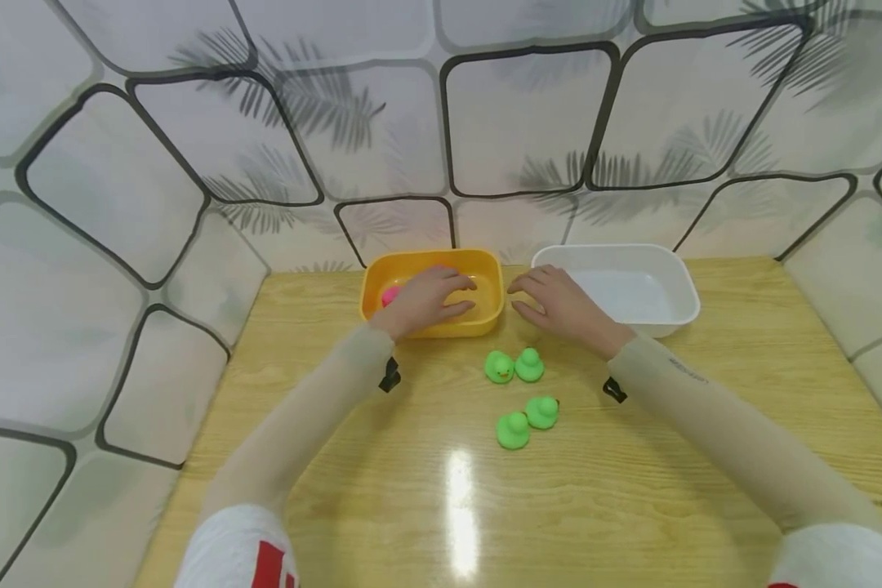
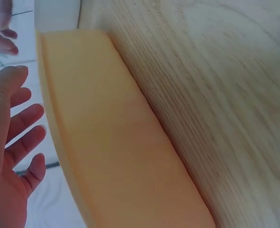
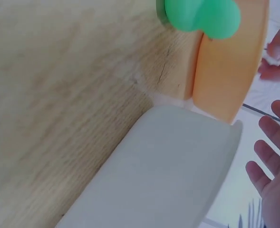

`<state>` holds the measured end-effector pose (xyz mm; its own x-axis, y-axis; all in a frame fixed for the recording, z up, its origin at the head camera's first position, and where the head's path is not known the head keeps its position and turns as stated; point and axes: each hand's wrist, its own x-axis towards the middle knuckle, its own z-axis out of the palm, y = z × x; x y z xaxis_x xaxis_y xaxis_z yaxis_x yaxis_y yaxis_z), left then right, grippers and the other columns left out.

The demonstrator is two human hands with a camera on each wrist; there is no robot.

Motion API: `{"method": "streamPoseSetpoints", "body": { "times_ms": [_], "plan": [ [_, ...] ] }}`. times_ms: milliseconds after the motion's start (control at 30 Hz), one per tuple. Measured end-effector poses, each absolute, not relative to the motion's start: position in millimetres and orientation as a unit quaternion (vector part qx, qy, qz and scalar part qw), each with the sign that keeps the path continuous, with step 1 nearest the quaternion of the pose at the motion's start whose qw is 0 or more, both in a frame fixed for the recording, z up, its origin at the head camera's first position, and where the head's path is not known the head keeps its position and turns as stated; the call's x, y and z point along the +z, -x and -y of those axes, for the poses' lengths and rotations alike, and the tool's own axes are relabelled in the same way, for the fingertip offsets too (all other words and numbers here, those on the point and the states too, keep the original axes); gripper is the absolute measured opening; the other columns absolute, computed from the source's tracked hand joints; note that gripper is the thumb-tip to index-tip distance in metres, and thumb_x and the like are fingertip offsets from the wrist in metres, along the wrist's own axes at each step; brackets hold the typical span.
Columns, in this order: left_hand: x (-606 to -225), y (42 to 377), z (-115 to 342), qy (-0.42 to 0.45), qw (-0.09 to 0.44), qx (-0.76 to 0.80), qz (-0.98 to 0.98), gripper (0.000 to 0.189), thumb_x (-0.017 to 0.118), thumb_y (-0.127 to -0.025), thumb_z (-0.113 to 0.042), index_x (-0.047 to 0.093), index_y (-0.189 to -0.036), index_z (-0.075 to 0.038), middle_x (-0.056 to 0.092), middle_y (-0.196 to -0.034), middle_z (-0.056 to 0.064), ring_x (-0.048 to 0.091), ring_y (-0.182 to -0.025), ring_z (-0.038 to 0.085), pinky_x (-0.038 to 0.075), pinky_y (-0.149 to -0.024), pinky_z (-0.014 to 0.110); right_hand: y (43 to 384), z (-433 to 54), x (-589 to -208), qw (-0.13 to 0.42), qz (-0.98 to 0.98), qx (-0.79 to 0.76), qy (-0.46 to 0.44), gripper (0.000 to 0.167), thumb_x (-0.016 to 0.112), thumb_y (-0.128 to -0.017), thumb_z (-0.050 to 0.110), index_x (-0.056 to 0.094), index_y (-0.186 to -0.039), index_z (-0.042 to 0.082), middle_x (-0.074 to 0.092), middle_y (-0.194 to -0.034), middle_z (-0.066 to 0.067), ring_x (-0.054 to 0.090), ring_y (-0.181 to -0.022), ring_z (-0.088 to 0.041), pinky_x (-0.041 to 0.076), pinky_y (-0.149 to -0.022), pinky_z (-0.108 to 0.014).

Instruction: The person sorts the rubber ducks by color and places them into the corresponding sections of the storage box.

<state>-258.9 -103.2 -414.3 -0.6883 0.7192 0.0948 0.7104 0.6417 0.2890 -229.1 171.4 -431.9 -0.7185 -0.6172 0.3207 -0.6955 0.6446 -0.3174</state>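
Observation:
My left hand (image 1: 428, 302) hovers over the yellow-orange basin (image 1: 490, 306), fingers apart and loosely bent. The left wrist view shows that hand (image 2: 16, 128) outside the basin's wall (image 2: 106, 128) at rim height, with nothing in its grasp. A bright pink object (image 1: 390, 295) lies inside the basin, partly hidden by the hand. My right hand (image 1: 562, 309) is in the air by the left end of the white basin (image 1: 639, 287), its fingers spread and bare in the right wrist view. Several green rubber ducks, one of them facing me (image 1: 499, 367), stand on the table in front.
The wooden table (image 1: 382, 506) meets a padded wall (image 1: 525, 122) with a stone-and-leaf pattern behind the basins. Both basins stand side by side against that wall, a small gap between them. Another padded wall (image 1: 37, 318) rises on the left.

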Motion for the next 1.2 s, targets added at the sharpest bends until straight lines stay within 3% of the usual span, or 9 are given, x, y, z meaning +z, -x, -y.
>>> {"method": "streamPoseSetpoints", "body": {
  "times_ms": [200, 400, 600, 767, 1200],
  "plan": [
    [-418, 269, 77, -0.409, 0.014, 0.149, -0.900, 0.036, 0.065, -0.105, -0.032, 0.070, -0.132, -0.010, 0.069, -0.129, 0.007, 0.060, -0.122, 0.028, 0.043, -0.112, 0.041, 204, -183, -434, 0.107, 0.895, 0.237, -0.362, 0.018, 0.068, -0.101, 0.012, 0.071, -0.115, 0.001, 0.071, -0.112, -0.014, 0.062, -0.105, -0.035, 0.049, -0.095, -0.052],
    [-416, 272, 51, -0.447, 0.011, 0.133, -0.884, 0.037, 0.064, -0.105, -0.031, 0.069, -0.134, -0.009, 0.069, -0.130, 0.007, 0.059, -0.124, 0.027, 0.041, -0.113, 0.038, 179, -192, -446, 0.085, 0.891, 0.255, -0.366, 0.018, 0.069, -0.099, 0.009, 0.071, -0.115, 0.001, 0.070, -0.109, -0.010, 0.063, -0.100, -0.029, 0.053, -0.088, -0.048],
    [-418, 275, 33, -0.471, 0.006, 0.112, -0.875, 0.041, 0.060, -0.108, -0.030, 0.062, -0.146, -0.017, 0.062, -0.145, 0.007, 0.052, -0.129, 0.026, 0.041, -0.111, 0.037, 166, -197, -456, 0.062, 0.889, 0.256, -0.375, 0.018, 0.071, -0.099, 0.010, 0.072, -0.116, 0.004, 0.071, -0.111, -0.006, 0.065, -0.104, -0.026, 0.054, -0.090, -0.045],
    [-420, 277, 28, -0.458, 0.023, 0.072, -0.886, 0.041, 0.053, -0.111, -0.030, 0.057, -0.152, -0.027, 0.050, -0.159, 0.003, 0.048, -0.127, 0.024, 0.043, -0.102, 0.038, 162, -198, -461, 0.058, 0.885, 0.255, -0.384, 0.018, 0.071, -0.098, 0.009, 0.071, -0.116, 0.005, 0.070, -0.112, -0.006, 0.066, -0.105, -0.025, 0.055, -0.092, -0.046],
    [-424, 275, 26, -0.448, 0.034, 0.043, -0.892, 0.042, 0.052, -0.110, -0.037, 0.056, -0.152, -0.031, 0.049, -0.159, -0.004, 0.048, -0.126, 0.021, 0.038, -0.101, 0.037, 167, -197, -474, 0.071, 0.879, 0.246, -0.403, 0.027, 0.076, -0.096, 0.017, 0.070, -0.120, 0.005, 0.069, -0.116, -0.006, 0.064, -0.108, -0.025, 0.052, -0.095, -0.047]
  ]
}}
